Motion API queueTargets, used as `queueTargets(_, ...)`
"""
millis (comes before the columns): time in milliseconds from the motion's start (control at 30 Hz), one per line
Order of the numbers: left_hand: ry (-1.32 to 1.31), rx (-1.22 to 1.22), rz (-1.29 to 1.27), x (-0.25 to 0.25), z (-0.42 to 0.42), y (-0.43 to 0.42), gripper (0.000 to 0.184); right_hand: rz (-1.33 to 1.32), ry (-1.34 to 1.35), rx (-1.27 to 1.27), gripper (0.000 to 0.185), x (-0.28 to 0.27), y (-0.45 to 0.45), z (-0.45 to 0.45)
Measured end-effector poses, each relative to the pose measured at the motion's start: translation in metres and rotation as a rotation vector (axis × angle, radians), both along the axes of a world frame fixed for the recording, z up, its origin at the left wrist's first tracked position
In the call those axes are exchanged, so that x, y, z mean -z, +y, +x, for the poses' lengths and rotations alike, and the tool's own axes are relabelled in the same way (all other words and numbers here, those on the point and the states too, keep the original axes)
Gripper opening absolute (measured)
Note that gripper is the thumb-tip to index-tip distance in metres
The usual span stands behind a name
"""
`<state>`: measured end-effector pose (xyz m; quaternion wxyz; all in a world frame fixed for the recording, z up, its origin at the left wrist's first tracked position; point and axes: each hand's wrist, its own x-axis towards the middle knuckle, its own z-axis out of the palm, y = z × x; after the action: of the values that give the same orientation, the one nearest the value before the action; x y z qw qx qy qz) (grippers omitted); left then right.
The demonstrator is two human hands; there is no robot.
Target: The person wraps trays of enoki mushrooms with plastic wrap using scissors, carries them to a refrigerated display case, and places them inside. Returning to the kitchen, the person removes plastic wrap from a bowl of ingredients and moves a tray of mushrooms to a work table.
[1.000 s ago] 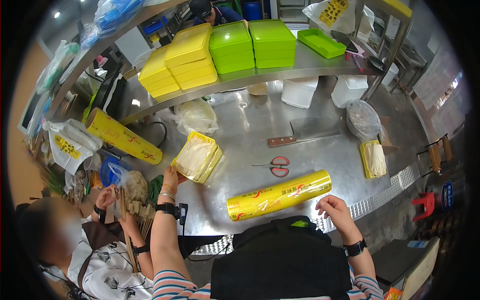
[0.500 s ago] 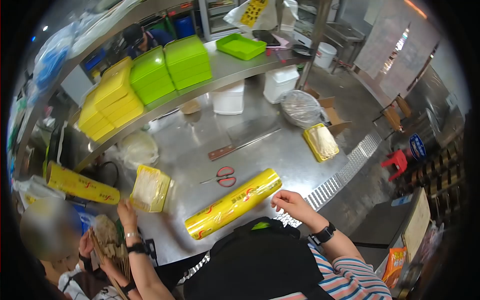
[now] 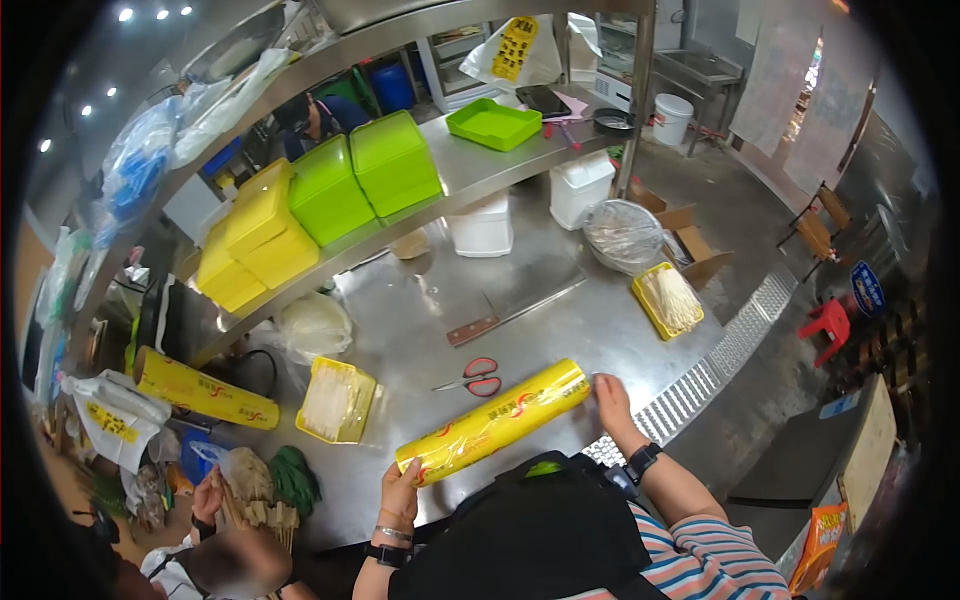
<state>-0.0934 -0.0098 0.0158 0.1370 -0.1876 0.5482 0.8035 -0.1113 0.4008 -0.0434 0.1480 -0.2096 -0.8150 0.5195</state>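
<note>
A yellow roll of plastic film (image 3: 495, 422) lies slantwise on the steel table in front of me. My left hand (image 3: 400, 493) has its fingers closed on the roll's left end. At the right end, my right hand (image 3: 612, 400) touches or nearly touches the roll, its fingers partly hidden. Beyond the roll are red-handled scissors (image 3: 482, 377) and a cleaver (image 3: 473, 331) with a wooden handle. A yellow tray of pale food (image 3: 336, 400) sits at the left, and another yellow tray (image 3: 668, 301) with pale strands at the right.
Yellow boxes (image 3: 262, 228) and green boxes (image 3: 395, 165) stand on the raised shelf (image 3: 470, 185). A second film roll (image 3: 205, 390) lies at the left. A co-worker's hand (image 3: 208, 497) holds sticks at lower left. White bins and a covered bowl (image 3: 622, 236) are at the back.
My left hand has left the left food tray and moved to the roll's left end. My right hand has come up beside its right end. The camera view has turned.
</note>
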Motion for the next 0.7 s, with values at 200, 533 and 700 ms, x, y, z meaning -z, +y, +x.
queueTargets(200,0.452,0.052,-0.452,-0.174,-0.044,0.015,0.017,0.626,0.054,0.028,0.027,-0.012,0.020,-0.005)
queueTargets(533,1.129,0.325,-1.687,-0.303,-0.175,0.025,0.023,0.712,0.016,-0.048,0.039,-0.026,0.015,-0.001)
queueTargets(700,0.964,0.486,-1.840,-0.269,-0.240,0.024,0.024,0.707,0.024,-0.061,0.039,-0.023,0.016,-0.001)
